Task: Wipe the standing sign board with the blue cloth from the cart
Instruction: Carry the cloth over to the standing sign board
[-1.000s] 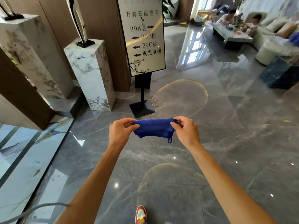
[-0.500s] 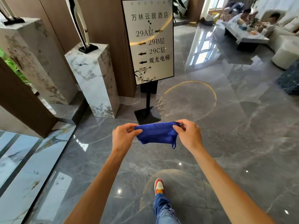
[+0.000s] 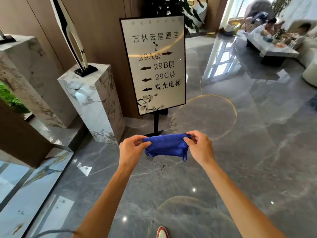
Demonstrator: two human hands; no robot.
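Observation:
The standing sign board (image 3: 154, 66) is a white panel with black characters and arrows in a dark frame, on a thin black post with a flat base, straight ahead on the floor. I hold the blue cloth (image 3: 166, 146) stretched between both hands, just in front of the sign's base and below its panel. My left hand (image 3: 132, 148) pinches the cloth's left edge. My right hand (image 3: 199, 148) pinches its right edge. The cloth sags in the middle and hides part of the sign's base. No cart is in view.
A white marble pedestal (image 3: 96, 102) with a black and white sculpture stands left of the sign, a taller one (image 3: 29, 79) farther left. Wood wall panels are behind. Glossy grey marble floor spreads right. People sit at a low table (image 3: 274, 48) at the far right.
I have walked closer to the sign, which now looks larger and nearer. Both hands keep the cloth stretched between them as before.

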